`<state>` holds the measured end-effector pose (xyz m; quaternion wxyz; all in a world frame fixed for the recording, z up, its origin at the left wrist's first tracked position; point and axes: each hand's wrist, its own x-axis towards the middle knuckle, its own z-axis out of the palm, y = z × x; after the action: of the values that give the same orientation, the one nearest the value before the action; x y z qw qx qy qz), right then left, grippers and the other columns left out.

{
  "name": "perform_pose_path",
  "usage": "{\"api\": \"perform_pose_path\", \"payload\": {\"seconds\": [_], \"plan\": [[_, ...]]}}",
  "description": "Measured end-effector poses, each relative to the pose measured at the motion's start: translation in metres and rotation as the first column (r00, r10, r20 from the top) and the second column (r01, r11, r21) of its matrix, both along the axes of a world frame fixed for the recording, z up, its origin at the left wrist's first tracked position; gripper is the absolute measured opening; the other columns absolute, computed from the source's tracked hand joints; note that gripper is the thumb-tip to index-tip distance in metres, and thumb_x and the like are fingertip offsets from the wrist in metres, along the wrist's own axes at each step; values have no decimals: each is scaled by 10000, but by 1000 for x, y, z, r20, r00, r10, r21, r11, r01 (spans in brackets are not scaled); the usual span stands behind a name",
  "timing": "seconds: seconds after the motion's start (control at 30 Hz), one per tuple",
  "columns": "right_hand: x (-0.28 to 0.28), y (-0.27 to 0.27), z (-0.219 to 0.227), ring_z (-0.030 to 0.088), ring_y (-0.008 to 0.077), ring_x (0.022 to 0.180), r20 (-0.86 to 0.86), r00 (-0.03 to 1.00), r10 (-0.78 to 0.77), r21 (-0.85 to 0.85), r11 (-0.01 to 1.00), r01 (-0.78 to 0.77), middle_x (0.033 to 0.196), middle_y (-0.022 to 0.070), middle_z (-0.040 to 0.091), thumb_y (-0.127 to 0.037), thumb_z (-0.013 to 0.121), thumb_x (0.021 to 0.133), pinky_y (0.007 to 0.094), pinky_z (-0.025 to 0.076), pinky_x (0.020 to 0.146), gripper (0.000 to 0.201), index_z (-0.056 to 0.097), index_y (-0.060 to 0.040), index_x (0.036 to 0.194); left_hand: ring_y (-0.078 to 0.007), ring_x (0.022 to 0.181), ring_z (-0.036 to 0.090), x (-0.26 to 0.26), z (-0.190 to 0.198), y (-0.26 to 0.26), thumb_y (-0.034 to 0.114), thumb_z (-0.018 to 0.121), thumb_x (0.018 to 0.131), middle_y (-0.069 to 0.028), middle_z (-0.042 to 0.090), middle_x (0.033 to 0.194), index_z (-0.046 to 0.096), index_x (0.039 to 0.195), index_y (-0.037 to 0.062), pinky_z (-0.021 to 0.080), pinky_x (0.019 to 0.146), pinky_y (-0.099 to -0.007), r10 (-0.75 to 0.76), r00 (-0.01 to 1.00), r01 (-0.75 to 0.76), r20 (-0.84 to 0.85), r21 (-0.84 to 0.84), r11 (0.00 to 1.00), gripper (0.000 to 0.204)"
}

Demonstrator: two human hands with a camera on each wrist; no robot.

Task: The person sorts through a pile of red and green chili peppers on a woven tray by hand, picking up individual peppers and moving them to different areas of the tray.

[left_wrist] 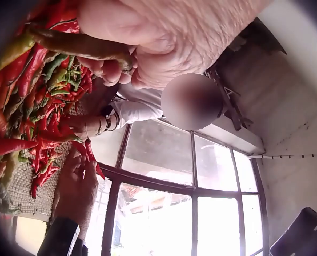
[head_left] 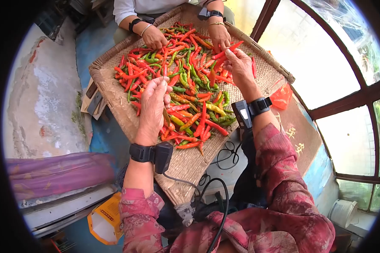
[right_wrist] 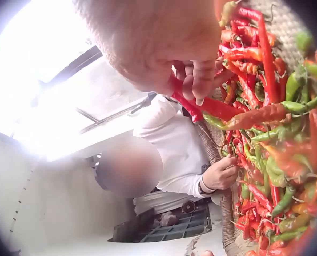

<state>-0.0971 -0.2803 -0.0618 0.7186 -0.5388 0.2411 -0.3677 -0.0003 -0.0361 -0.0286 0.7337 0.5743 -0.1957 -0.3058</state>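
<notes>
Peppers (head_left: 179, 108) near gold characters (head_left: 299, 148)

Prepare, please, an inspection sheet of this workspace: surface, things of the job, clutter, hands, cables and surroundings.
Surface: woven tray with a raised rim, partly bare on its left side.
Job's things: many peppers, red, green and orange, heaped loosely on the tray.
Clutter: red plastic bag right of the tray; orange-yellow object at lower left.
Left hand: holds a brownish pepper.
Right hand: holds a red pepper.
Cables: black cable looping near the wearer's lap.
Surroundings: windows at right, worn wall at left, second person opposite.
</notes>
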Motion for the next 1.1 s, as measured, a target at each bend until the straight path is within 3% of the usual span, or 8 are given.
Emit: {"api": "perform_pose_path", "payload": {"seconds": [0.1,0.2,0.33,0.53,0.73,0.9,1.0,1.1], "plan": [[-3,-18,-14,592,165,618,-171,955,-242,-252,948,195,767,116,607,-193,621,820,313,500,567,370,520,62,1070,-15,556,423,-1,2,-1,214,512,914,12,527,778,535,1048,43,353,485,-162,3,1000,-3,5,3,1000,219],[8,-14,-27,616,324,696,-188,811,-553,-783,584,217,795,196,623,-167,627,752,401,485,712,517,465,87,1172,-11,561,424,-3,3,-1,222,520,911,18,522,776,534,1048,47,351,484,-159,1,1000,-1,22,4,1000,223],[27,35,-29,616,319,790,-431,899,-76,-686,675,-272,764,160,625,-135,565,774,416,483,702,263,580,-8,1004,-12,560,424,-3,2,-1,238,529,911,10,520,794,533,1034,47,354,483,-155,4,1000,-3,-2,24,1000,228],[54,67,-38,614,352,862,-658,649,-383,-737,504,-450,927,186,632,-294,629,750,422,507,749,399,543,-54,1057,-9,554,416,-11,6,4,223,522,916,1,501,783,511,1043,41,367,468,-159,-21,1000,21,-21,22,1000,223],[74,56,-44,615,336,869,-832,432,-348,-555,539,-634,900,178,630,-229,603,739,429,487,724,270,547,-42,926,-9,529,422,-12,9,11,242,553,898,15,506,795,519,1049,58,350,455,-145,-35,999,33,21,89,995,240],[62,55,-56,590,375,752,-547,801,-244,-799,438,-412,745,175,591,-174,560,741,458,462,639,123,541,-58,778,-11,560,412,-9,7,13,239,530,911,2,507,803,519,1051,40,353,485,-149,-46,998,42,39,82,996,244],[48,40,-33,570,355,672,-405,903,-142,-765,594,-250,707,179,558,-175,704,698,434,441,598,254,540,-23,819,-18,595,406,-6,9,19,234,516,919,-1,510,810,520,1046,18,351,518,-155,-33,998,31,56,48,998,250],[33,34,4,538,75,571,-96,985,146,-300,939,-168,684,-4,571,-85,619,841,228,472,500,91,567,-20,806,-22,591,407,-3,8,19,230,517,917,3,510,804,520,1047,13,348,515,-157,9,998,-12,55,57,998,254]]}}
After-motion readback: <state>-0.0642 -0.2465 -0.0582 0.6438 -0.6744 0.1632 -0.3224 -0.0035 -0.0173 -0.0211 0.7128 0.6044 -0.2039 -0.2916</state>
